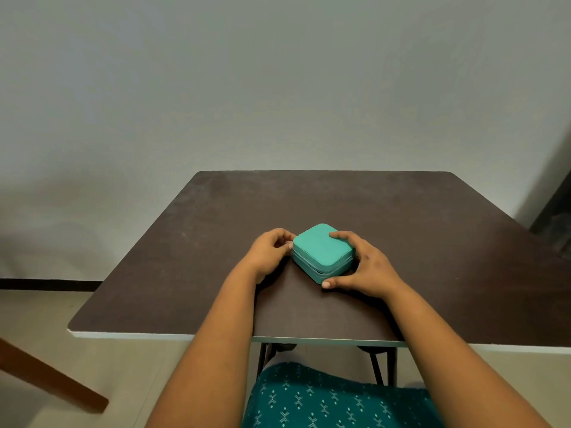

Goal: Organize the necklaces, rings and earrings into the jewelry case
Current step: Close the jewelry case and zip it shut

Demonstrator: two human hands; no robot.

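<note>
fingers [338, 234] of the right hand [367, 270] are curling over the jewelry case [323, 253], the thumb pressing at its near corner and the forefinger lying across the lid, so this hand is gripping the case from the right side. the left hand [268, 253] is sitting at the case's left corner with its fingertips bunched and pinching at the zip seam; what they are pinching is too small to make out. the teal case is lying shut on the dark table [432, 230], turned corner-on to the person, roughly midway between the near edge and the far edge and a little nearer the near one. behind the far edge a plain grey wall [278, 88] is rising.
</note>
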